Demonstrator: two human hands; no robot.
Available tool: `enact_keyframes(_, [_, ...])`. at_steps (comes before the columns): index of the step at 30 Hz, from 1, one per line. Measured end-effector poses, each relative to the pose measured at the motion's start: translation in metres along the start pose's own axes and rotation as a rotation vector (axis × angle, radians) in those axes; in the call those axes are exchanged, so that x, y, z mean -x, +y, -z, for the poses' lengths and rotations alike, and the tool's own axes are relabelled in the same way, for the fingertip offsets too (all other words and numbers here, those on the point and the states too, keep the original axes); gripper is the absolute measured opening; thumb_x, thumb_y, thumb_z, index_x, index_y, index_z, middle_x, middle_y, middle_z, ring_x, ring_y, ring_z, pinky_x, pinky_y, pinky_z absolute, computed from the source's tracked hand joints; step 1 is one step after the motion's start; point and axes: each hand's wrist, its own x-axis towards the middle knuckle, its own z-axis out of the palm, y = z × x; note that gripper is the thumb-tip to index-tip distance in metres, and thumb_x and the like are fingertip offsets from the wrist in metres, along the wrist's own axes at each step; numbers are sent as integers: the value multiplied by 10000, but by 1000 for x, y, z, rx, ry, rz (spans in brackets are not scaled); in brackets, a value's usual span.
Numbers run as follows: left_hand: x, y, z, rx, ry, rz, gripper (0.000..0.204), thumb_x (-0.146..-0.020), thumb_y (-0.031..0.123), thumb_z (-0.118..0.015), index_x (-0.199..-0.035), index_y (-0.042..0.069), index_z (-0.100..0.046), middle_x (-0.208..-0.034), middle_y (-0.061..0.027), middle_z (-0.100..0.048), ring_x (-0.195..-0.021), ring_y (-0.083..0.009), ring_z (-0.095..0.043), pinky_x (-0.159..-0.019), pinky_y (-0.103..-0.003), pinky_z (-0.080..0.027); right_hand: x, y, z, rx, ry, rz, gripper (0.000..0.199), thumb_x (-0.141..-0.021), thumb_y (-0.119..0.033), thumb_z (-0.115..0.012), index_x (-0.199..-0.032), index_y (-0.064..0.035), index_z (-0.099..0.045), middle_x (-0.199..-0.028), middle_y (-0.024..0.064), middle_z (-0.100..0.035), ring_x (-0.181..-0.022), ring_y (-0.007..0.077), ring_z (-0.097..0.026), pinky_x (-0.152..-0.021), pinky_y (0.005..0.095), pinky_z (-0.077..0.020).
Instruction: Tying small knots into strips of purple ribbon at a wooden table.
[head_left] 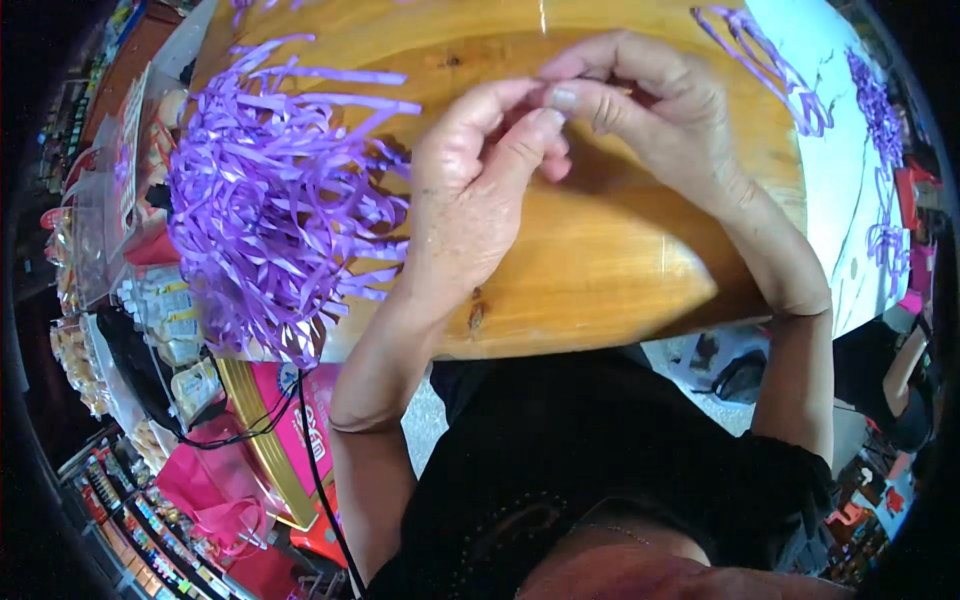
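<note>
My left hand [474, 178] and my right hand [662, 118] meet above the wooden tabletop [590, 270], thumb tips almost touching. Both are closed in a pinch, fingers curled toward each other. Whatever is between the fingertips is hidden or too small to make out. Just left of my left hand lies a large tangled heap of shiny purple ribbon strips [285, 200], a few ends sticking out toward my wrist. A looser bundle of purple ribbon [765, 65] rests at the far right, beyond my right hand.
A white marbled surface [840, 200] adjoins the wood on the right, with more purple ribbon [877, 110] along it. Left of the table are bagged goods [165, 310], a black cable [312, 450], a pink box [300, 420] and a pink bag [215, 490]. Another person [890, 385] is at the right edge.
</note>
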Motion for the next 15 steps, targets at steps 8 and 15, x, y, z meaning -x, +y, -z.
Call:
enact_keyframes(8, [-10,12,21,-241,171,-27,82,-875,94,-594,-882,14,-612,-668,54,-524,-591,-15,-449,-515,-165,-357,-49,-5,19,311,150,211,125,-811,-110,-666,-896,-19,-661,-851,10,-646,-719,46,-555,-626,202,-450])
enact_keyframes(15, [-24,15,36,130,276,91,105,-849,100,-638,-910,13,-638,-753,48,-574,-621,-3,-454,-523,-155,-360,-123,31,61,749,180,296,117,-771,-169,-666,-854,-88,-680,-829,110,-641,-766,253,-605,-694,339,-474])
